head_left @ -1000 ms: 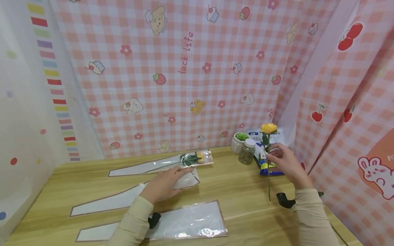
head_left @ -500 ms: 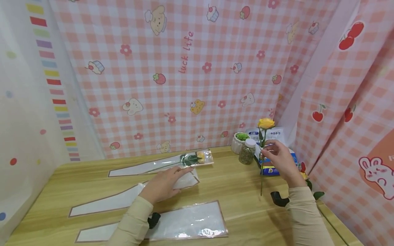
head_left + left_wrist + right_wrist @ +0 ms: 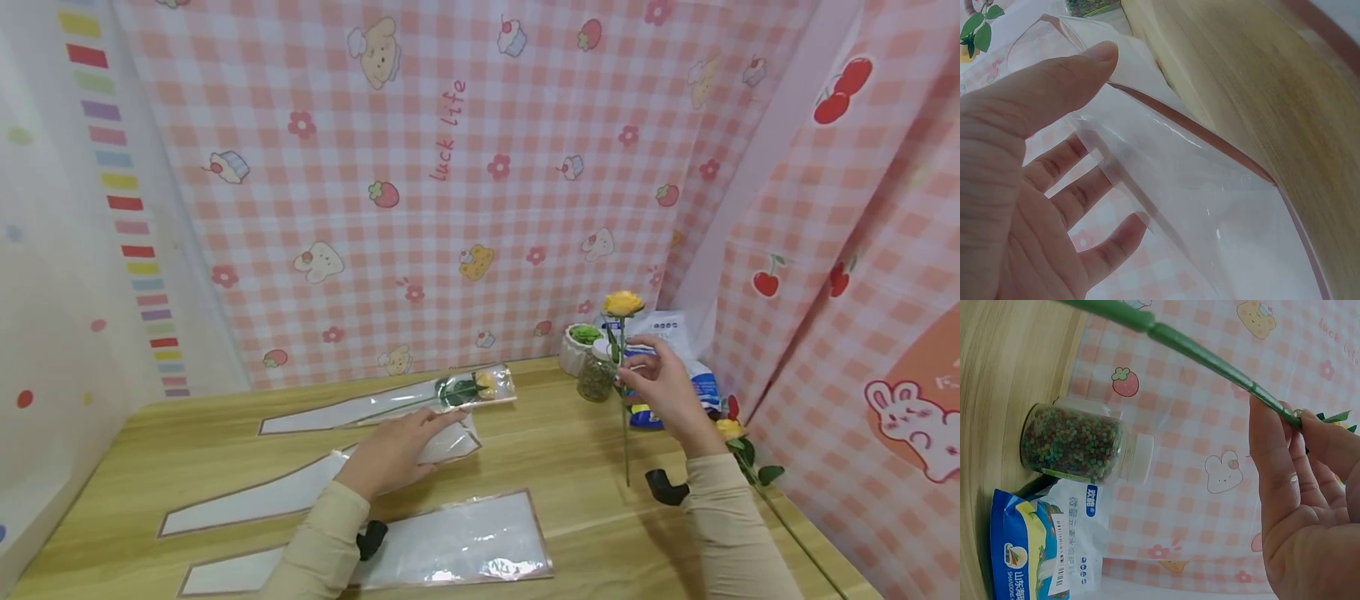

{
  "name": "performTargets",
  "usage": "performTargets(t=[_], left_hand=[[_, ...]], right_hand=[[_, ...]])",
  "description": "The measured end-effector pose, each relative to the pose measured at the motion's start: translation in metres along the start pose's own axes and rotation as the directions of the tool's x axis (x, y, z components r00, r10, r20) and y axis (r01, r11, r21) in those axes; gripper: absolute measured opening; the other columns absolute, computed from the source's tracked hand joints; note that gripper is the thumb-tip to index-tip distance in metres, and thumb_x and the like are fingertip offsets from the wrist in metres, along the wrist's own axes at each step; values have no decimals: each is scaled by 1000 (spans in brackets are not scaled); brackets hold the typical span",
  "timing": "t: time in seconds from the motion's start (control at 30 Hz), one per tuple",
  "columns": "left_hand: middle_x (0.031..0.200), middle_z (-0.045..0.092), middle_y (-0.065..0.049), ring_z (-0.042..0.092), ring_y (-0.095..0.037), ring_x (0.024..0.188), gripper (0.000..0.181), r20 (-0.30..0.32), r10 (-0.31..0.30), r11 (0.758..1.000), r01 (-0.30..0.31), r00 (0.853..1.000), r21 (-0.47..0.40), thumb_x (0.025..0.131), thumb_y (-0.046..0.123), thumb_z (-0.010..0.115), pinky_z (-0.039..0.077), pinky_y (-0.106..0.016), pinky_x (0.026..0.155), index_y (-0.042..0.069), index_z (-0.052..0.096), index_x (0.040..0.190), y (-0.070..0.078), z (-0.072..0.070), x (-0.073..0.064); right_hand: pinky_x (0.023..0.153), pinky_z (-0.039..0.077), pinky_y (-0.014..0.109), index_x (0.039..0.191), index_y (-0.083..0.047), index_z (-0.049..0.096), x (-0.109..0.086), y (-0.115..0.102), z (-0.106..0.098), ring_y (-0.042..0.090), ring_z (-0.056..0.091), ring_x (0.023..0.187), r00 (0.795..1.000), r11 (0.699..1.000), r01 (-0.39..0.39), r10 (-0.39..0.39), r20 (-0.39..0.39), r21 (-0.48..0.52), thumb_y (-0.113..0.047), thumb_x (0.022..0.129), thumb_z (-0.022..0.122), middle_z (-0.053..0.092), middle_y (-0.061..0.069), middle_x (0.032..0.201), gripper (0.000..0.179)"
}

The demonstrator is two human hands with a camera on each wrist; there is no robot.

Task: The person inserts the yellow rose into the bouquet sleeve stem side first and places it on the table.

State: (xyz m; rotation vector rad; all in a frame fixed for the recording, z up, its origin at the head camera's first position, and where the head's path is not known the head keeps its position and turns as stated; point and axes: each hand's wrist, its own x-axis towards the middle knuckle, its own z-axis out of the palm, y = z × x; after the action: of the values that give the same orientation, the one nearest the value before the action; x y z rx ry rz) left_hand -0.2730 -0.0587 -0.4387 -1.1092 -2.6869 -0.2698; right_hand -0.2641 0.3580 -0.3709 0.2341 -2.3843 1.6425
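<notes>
In the head view my right hand (image 3: 663, 396) pinches the stem of a yellow artificial rose (image 3: 624, 303), holding it upright over the right part of the table. The right wrist view shows its green stem (image 3: 1210, 361) between thumb and fingers. My left hand (image 3: 393, 450) holds the wide end of the middle clear flower sleeve (image 3: 251, 504), which has a brown border. Up close in the left wrist view, my thumb lies at the edge of the sleeve (image 3: 1210, 187) with the other fingers behind the film, and its mouth gapes slightly.
At the back lies a sleeve (image 3: 315, 415) with a yellow rose inside; a flat sleeve (image 3: 480, 533) lies in front. A lidded jar of beads (image 3: 1072, 440), a succulent pot (image 3: 576, 357) and printed bags (image 3: 1022, 550) stand back right. Another yellow flower (image 3: 730, 429) lies at the right edge.
My right hand has moved left with the yellow rose, bringing the flower at the right edge into sight. The left hand stays on the middle sleeve.
</notes>
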Motion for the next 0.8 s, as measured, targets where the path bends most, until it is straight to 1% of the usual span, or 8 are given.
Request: performTargets(t=[0.13,0.27,0.43,0.57,0.7,0.8], left_hand=[[129,60,-8,67,-26,101,86,-2,1,1000,-1,1000,-8,84,27,85,58,-47,88,29,39,157,1,0,-1],[127,60,-7,67,-25,99,86,-8,6,1000,-6,1000,-3,85,27,84,58,-46,87,29,38,157,1,1,0],[129,61,-8,68,-29,102,86,-10,10,1000,-10,1000,1,85,27,84,57,-50,90,29,38,157,1,2,0],[129,61,-8,68,-30,104,85,-7,15,1000,-15,1000,-1,85,27,84,55,-53,94,29,39,157,1,2,1],[127,61,-7,68,-29,103,84,-3,21,1000,-21,1000,-5,85,27,84,54,-53,95,29,39,156,2,2,1],[126,62,-7,68,-28,102,84,-4,22,1000,-22,1000,-9,85,27,84,54,-53,95,29,39,156,3,2,1]], right_hand=[[71,63,45,146,-4,36,1,0,4,11,69,86,1000,1000,11,-11,-11,8,-9,102,61,64,15,105,52],[68,63,40,143,-3,35,1,-1,9,10,70,85,1000,999,22,-21,-22,35,-7,102,61,64,14,105,49],[69,63,45,140,-1,35,1,-3,14,16,71,86,999,997,39,-37,-33,62,-5,101,62,65,13,103,48],[68,63,42,137,-3,36,0,-6,19,20,72,89,998,996,39,-36,-47,81,-7,100,64,65,9,101,47],[67,63,42,131,-5,35,1,-6,26,16,70,86,998,992,43,-36,-58,122,-5,100,63,62,7,100,42],[67,63,44,127,-6,34,2,-5,32,15,69,86,997,988,57,-49,-60,144,-2,99,62,60,12,102,39]])
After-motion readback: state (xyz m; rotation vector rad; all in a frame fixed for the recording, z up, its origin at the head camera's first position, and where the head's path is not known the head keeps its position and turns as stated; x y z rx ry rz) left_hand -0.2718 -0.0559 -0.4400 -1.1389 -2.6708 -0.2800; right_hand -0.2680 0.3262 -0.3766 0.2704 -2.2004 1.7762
